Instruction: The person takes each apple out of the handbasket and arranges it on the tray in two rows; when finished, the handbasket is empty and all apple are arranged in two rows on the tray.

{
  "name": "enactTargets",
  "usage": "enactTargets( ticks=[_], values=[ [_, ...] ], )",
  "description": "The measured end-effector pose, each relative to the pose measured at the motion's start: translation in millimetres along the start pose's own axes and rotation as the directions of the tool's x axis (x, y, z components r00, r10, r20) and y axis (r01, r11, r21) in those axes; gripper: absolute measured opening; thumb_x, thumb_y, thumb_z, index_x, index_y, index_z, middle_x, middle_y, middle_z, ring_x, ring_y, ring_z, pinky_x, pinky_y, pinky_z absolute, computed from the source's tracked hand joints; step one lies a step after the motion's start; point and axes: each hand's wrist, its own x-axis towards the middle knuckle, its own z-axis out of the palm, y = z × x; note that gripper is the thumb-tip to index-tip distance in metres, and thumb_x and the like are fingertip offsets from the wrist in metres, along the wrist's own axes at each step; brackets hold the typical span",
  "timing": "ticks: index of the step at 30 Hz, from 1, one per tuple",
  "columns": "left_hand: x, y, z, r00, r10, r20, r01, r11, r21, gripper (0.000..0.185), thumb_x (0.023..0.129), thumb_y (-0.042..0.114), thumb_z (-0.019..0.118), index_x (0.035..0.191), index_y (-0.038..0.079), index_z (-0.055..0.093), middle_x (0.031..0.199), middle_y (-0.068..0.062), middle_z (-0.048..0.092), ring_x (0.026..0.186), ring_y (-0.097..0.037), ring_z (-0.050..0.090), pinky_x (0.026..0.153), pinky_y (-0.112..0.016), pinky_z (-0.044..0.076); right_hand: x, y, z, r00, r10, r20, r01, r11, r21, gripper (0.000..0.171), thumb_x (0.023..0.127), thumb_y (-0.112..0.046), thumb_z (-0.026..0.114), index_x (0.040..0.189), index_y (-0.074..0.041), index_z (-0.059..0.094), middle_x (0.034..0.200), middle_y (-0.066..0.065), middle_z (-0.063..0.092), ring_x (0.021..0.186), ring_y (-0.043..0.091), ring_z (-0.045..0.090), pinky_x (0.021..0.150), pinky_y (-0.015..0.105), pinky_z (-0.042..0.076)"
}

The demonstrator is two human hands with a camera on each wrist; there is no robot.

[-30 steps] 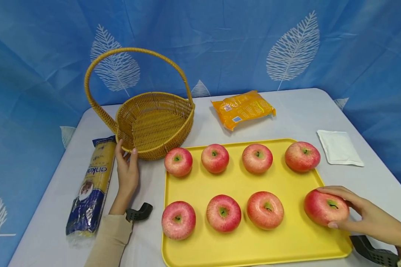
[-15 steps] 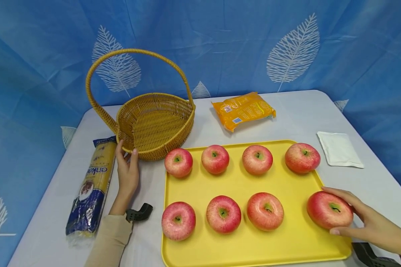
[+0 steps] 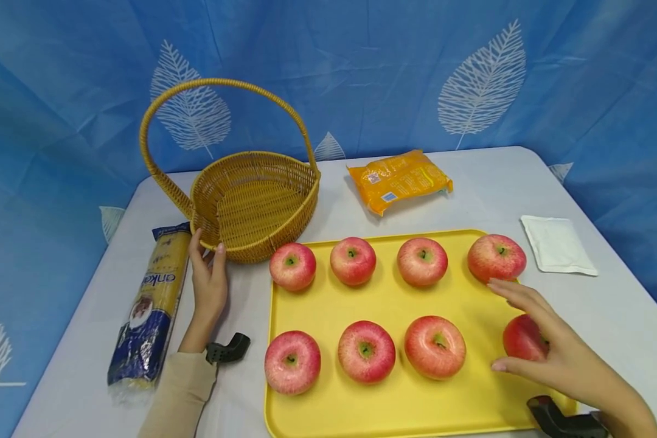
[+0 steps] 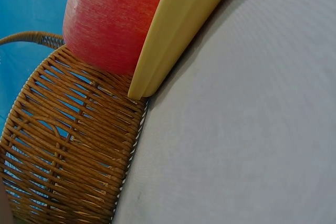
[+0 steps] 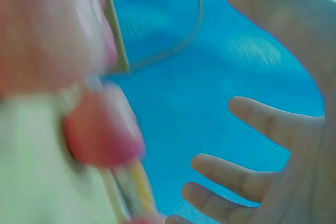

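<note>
Right hand [image 3: 566, 359] hovers with fingers spread and straight over the apple [image 3: 520, 337] at the yellow tray's [image 3: 394, 413] front right corner, gripping nothing; that apple sits upright, stem end up. Left hand [image 3: 208, 286] lies relaxed on the table [image 3: 608, 304], fingertips touching the wicker basket [image 3: 254, 204] near the tray's far left corner

Left sleeve: you wear a beige long sleeve [image 3: 177, 392] reaching your wrist.
Left wrist mount: your black bracket [image 3: 228, 348] sits just behind the fingers.
Right wrist mount: your black bracket [image 3: 564, 420], behind bare fingers [image 3: 511, 292].
</note>
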Motion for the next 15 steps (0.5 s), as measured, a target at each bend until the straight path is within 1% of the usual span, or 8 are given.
enactTargets(
  ticks=[2, 3, 5, 9, 11, 15],
  values=[
    [0.3, 0.2, 0.0, 1.0, 0.001, -0.001, -0.001, 1.0, 0.002, 0.057, 0.096, 0.016, 0.038, 0.144, 0.002, 0.01, 0.145, -0.026, 0.017, 0.128, -0.044, 0.03, 0.102, -0.056, 0.028, 3.3, -8.0, 10.5, 0.998, -0.061, 0.036, 0.06, 0.998, 0.028, 0.097, 0.057, -0.007, 0.083, 0.14, -0.012, 0.033, 0.142, -0.005, 0.031, 0.126, -0.007, 0.023, 0.091, -0.002, 0.021],
    [0.4, 0.3, 0.1, 1.0, 0.001, -0.002, -0.001, 1.0, 0.002, 0.057, 0.096, 0.016, 0.038, 0.144, 0.002, 0.01, 0.145, -0.026, 0.017, 0.128, -0.044, 0.03, 0.102, -0.056, 0.028, 4.5, -10.6, 16.0, 0.995, -0.084, 0.056, 0.082, 0.996, 0.046, 0.098, 0.056, -0.009, 0.084, 0.14, -0.011, 0.033, 0.142, -0.001, 0.032, 0.128, -0.005, 0.023, 0.092, -0.002, 0.02],
    [0.7, 0.3, 0.3, 1.0, 0.001, -0.002, -0.001, 1.0, 0.001, 0.057, 0.096, 0.016, 0.038, 0.144, 0.002, 0.01, 0.145, -0.025, 0.017, 0.128, -0.044, 0.03, 0.102, -0.055, 0.028, 5.8, -13.5, 26.1, 0.99, -0.102, 0.101, 0.096, 0.993, 0.063, 0.099, 0.057, -0.014, 0.084, 0.141, -0.012, 0.031, 0.144, 0.001, 0.03, 0.129, -0.005, 0.022, 0.094, 0.0, 0.02],
    [0.6, -0.3, 0.8, 1.0, -0.003, -0.002, 0.003, 1.0, 0.008, 0.057, 0.096, 0.016, 0.038, 0.144, 0.002, 0.011, 0.145, -0.026, 0.017, 0.128, -0.043, 0.031, 0.102, -0.055, 0.029, 7.9, -14.0, 41.3, 0.983, -0.09, 0.16, 0.09, 0.996, 0.011, 0.101, 0.058, -0.03, 0.084, 0.142, -0.017, 0.029, 0.145, 0.002, 0.027, 0.128, -0.005, 0.022, 0.094, 0.003, 0.027],
    [0.5, -0.6, 0.9, 1.0, -0.007, -0.003, 0.007, 1.0, 0.013, 0.057, 0.097, 0.017, 0.038, 0.144, 0.002, 0.011, 0.145, -0.026, 0.018, 0.128, -0.043, 0.031, 0.102, -0.055, 0.029, 8.8, -13.5, 46.5, 0.98, -0.07, 0.184, 0.075, 0.997, -0.018, 0.101, 0.059, -0.036, 0.082, 0.142, -0.02, 0.028, 0.145, 0.001, 0.024, 0.128, -0.007, 0.021, 0.093, 0.004, 0.029],
    [0.7, -1.0, 1.0, 1.0, -0.009, -0.002, 0.009, 1.0, 0.01, 0.057, 0.097, 0.017, 0.038, 0.144, 0.002, 0.011, 0.145, -0.026, 0.018, 0.128, -0.043, 0.032, 0.101, -0.054, 0.03, 10.6, -13.0, 55.8, 0.982, -0.044, 0.186, 0.056, 0.997, -0.06, 0.101, 0.06, -0.044, 0.079, 0.143, -0.021, 0.026, 0.145, -0.002, 0.024, 0.125, -0.009, 0.024, 0.092, 0.006, 0.033]
  ],
)
